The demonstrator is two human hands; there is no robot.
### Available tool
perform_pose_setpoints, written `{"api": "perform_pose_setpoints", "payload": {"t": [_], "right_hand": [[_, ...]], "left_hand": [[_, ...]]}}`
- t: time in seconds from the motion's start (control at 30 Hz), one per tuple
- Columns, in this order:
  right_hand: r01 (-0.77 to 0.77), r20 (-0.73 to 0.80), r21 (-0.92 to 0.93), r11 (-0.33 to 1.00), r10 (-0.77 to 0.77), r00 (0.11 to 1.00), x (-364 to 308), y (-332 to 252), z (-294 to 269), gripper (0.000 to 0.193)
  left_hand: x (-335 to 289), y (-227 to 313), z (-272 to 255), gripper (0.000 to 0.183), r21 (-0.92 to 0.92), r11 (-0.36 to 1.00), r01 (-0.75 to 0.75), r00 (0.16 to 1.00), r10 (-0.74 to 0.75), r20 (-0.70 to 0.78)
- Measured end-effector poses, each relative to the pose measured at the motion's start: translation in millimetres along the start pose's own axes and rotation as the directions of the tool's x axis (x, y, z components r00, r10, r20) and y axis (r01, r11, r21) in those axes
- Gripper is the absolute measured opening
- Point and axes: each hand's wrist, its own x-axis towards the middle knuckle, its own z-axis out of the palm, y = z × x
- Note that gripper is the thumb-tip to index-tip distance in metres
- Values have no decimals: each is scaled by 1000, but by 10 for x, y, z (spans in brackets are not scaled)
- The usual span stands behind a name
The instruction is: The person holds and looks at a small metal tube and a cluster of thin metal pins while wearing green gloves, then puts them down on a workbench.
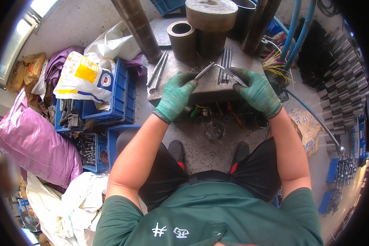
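Grip: left hand (175, 95), in a green work glove, fingers pressed together round one end of a thin metal rod (205, 71); right hand (258, 92), gloved alike, pinching a second slim metal piece (233, 75) that meets the rod at a point between the two hands. Whether the two pieces are joined or merely crossed cannot be told. Location: held just above the front edge of a grey block-like work stand (209, 88), near its middle, not resting on it. Handling, as judged: stiff, light for its length, smooth steel likely to slide in a gloved fist; best taken near the ends, as now, with the thumb set across it to stop rolling; not fragile, though the tips may be sharp. Appearance: bright silvery, narrow, straight, with a slight glint along its length; end detail too small to read. On the stand: a bundle of dark straight rods (225, 64) toward the back right, two longer bars (158, 70) lying slantwise at the left edge, a hollow metal cylinder (181, 39) and a broad solid drum (211, 18) at the back. Beside the stand: blue plastic crates (119, 92) of bolts and fittings to the left, a printed sack (84, 76) on one, pink plastic sheeting (35, 143) beyond.
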Motion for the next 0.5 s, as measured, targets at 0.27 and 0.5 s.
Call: {"api": "perform_pose_setpoints", "payload": {"t": [0.27, 0.5], "right_hand": [[-37, 163, 54, 998, 28, 986, -10, -48, -260, 51], [-15, 357, 128, 992, -32, 933, -19, 67, -63, 52]], "left_hand": [[-47, 188, -63, 32, -45, 993, 112, 989, -107, 100], [-76, 224, 30, 38, 84, 995, -49, 973, 28, 229]]}}
